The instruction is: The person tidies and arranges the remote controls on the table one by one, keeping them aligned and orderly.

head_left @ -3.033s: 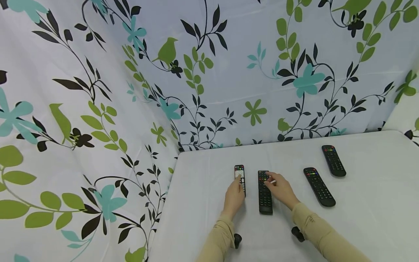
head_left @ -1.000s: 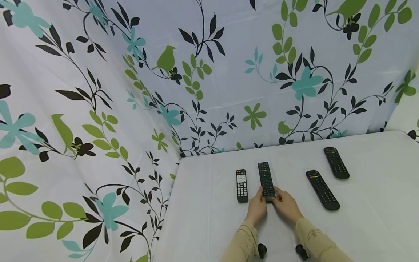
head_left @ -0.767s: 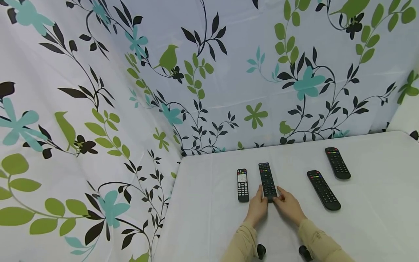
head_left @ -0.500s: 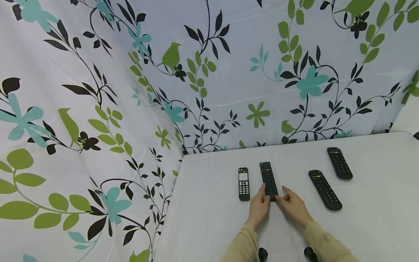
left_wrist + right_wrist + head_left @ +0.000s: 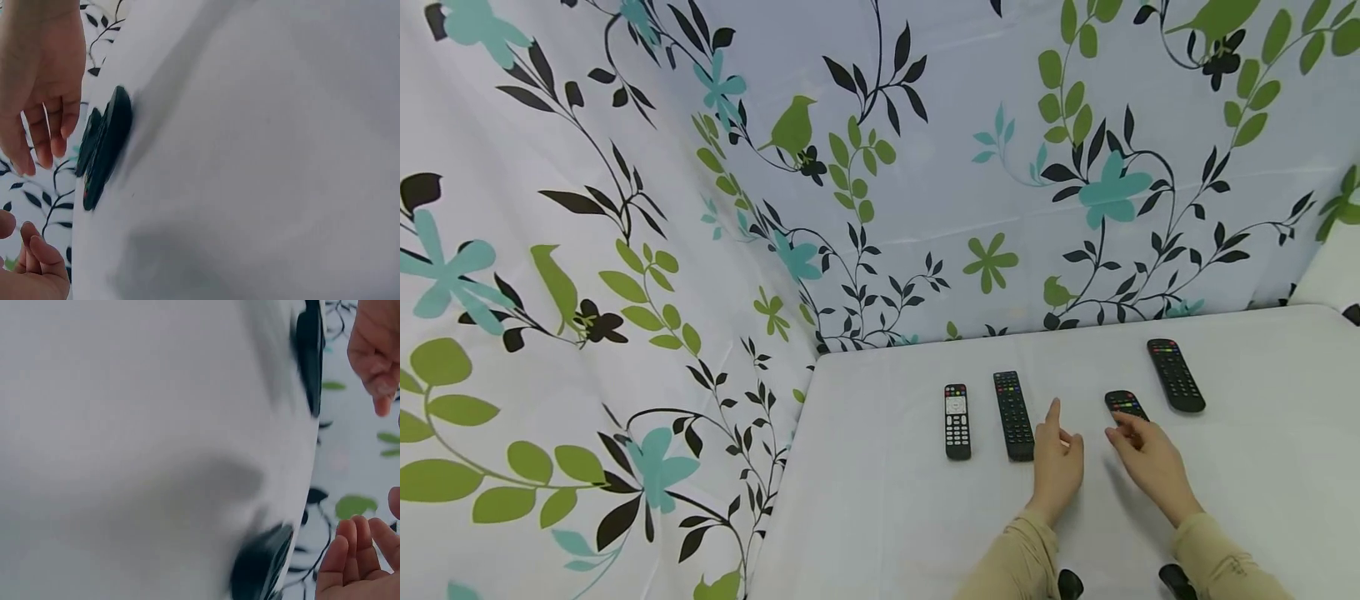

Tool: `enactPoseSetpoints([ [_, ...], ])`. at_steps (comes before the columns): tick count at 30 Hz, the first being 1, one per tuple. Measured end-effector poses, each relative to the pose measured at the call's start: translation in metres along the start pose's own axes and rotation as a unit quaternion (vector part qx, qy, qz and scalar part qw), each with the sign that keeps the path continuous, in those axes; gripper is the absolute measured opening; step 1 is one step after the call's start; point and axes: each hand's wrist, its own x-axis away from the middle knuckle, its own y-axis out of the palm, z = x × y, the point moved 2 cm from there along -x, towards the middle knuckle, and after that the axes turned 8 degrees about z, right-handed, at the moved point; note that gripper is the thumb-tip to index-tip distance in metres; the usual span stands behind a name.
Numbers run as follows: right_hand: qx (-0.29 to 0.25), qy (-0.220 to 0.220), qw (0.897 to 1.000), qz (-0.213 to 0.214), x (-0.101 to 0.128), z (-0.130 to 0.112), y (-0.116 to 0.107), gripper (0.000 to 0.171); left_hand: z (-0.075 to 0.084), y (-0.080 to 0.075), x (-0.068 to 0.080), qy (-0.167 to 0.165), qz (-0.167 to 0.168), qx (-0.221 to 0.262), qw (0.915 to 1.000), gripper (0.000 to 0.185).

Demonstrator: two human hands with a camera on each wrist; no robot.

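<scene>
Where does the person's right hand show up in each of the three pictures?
Head: right hand lower right of centre, fingertips at a black remote.
Left wrist: right hand in the top-left corner, fingers pointing down.
Right wrist: right hand in the bottom-right corner, fingers pointing up.
Shared landmark: the left hand, near it in every view.

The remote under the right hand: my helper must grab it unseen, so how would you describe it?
On the white table four black remotes lie in a row. Counting from the left, it is the third remote, partly covered by the right hand. Unlike its neighbours, only its far end with coloured buttons shows.
</scene>
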Motion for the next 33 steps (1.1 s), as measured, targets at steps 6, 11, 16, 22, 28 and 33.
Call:
enactPoseSetpoints([
  [6,0.012,0.04,0.999,0.024,0.0,0.035,-0.025,0.042,0.003,0.033,0.011,-0.046,-0.029,-0.004,0.9985,0.051],
  [11,0.023,0.074,0.997,0.015,0.002,0.054,-0.021,0.041,-0.003,0.054,0.019,-0.102,-0.065,-0.026,0.9923,0.051],
  [16,0.033,0.091,0.995,-0.007,0.006,0.065,-0.017,0.04,-0.004,0.069,0.021,-0.12,-0.102,-0.009,0.9874,0.052],
  [22,0.035,0.086,0.995,-0.028,0.008,0.068,-0.014,0.039,-0.005,0.074,0.024,-0.132,-0.132,-0.004,0.9825,0.053],
  [28,0.026,0.102,0.994,-0.04,0.01,0.063,-0.009,0.04,-0.016,0.073,0.024,-0.132,-0.138,0.01,0.9816,0.049],
  [33,0.012,0.093,0.995,-0.045,-0.002,0.051,0.006,0.04,-0.027,0.063,0.008,-0.13,-0.112,0.022,0.985,0.044],
])
